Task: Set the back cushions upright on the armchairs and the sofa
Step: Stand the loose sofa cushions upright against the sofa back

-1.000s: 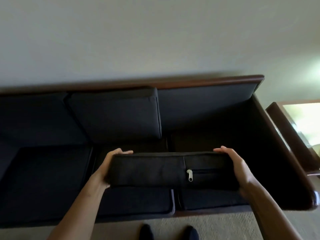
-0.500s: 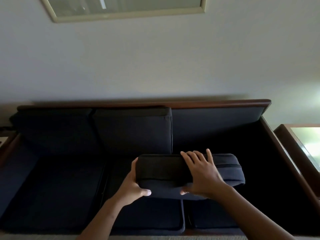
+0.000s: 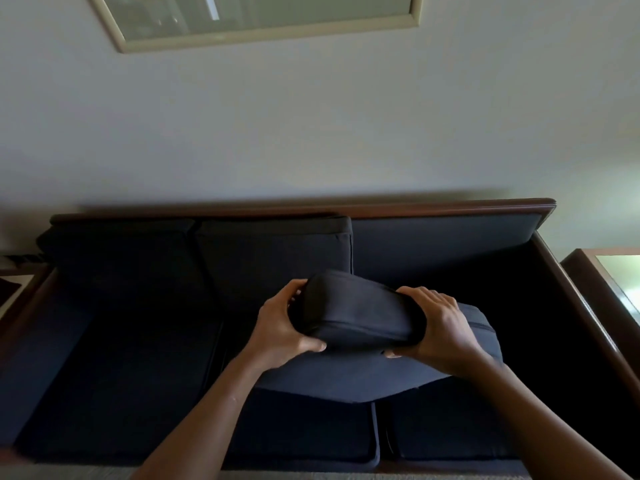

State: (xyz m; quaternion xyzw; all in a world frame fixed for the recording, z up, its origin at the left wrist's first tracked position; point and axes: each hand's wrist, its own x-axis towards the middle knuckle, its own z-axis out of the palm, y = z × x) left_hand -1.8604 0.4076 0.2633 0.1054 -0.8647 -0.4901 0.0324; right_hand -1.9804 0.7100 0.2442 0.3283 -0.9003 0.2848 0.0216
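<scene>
A dark navy sofa (image 3: 450, 209) with a brown wooden frame stands against the wall. Two back cushions stand upright on it, one at the left (image 3: 117, 258) and one in the middle (image 3: 273, 258). The right backrest (image 3: 440, 237) is bare. I hold a third dark back cushion (image 3: 356, 317) in the air above the middle and right seat cushions, tilted with its narrow edge toward me. My left hand (image 3: 280, 330) grips its left end and my right hand (image 3: 440, 327) grips its right end.
A framed picture (image 3: 263, 19) hangs on the pale wall above the sofa. A wooden side table (image 3: 602, 268) with a glass top stands to the right of the sofa. Another table edge (image 3: 17, 289) shows at the far left.
The cushion has turned in my hands from lying level to tilted, edge toward me. My right hand has shifted from its top to its right end. The view has tipped up slightly.
</scene>
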